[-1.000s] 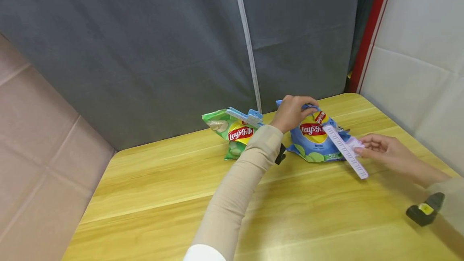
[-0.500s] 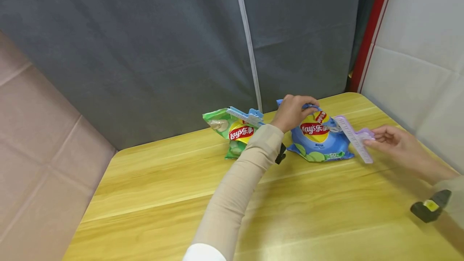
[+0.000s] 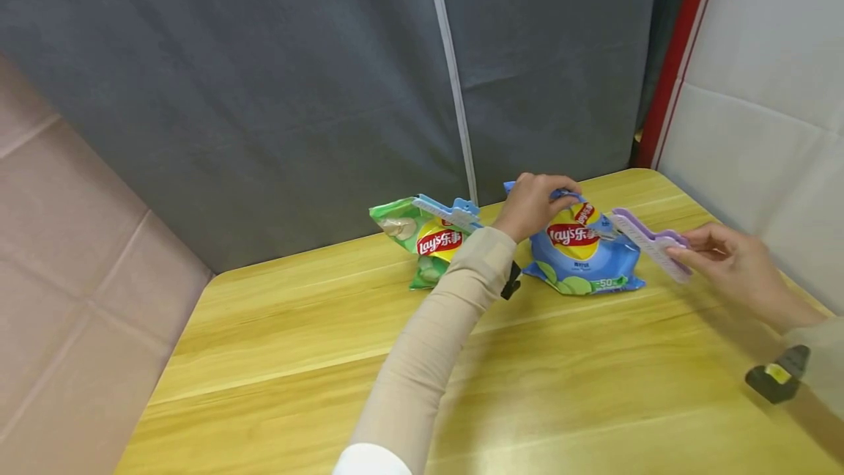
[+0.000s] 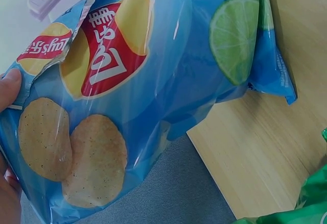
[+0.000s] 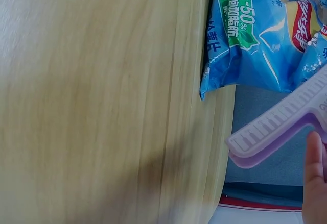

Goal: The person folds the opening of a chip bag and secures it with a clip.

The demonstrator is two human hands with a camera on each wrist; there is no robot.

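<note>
A blue Lay's chip bag (image 3: 574, 255) with lime pictures stands at the table's back right, its top folded over toward the front. My left hand (image 3: 532, 204) pinches that folded top; in the left wrist view a thumb (image 4: 9, 87) presses on the fold. To the right of the bag, my right hand (image 3: 735, 266) holds a long purple bag clip (image 3: 649, 240) by its handle, between thumb and fingers. The clip's far end points at the bag's folded right edge. In the right wrist view the clip (image 5: 278, 122) crosses in front of the background, beside the bag (image 5: 255, 35).
Left of the blue bag stands a green Lay's bag (image 3: 422, 240) with a light blue clip (image 3: 451, 210) across its top, partly behind my left forearm. The wooden table (image 3: 283, 336) meets a grey curtain (image 3: 297, 94) at the back and a pale wall (image 3: 771, 94) at right.
My right hand has drawn the purple clip right and slightly back, off the front of the blue bag, and turned it to show its purple edge. The left hand stays on the fold.
</note>
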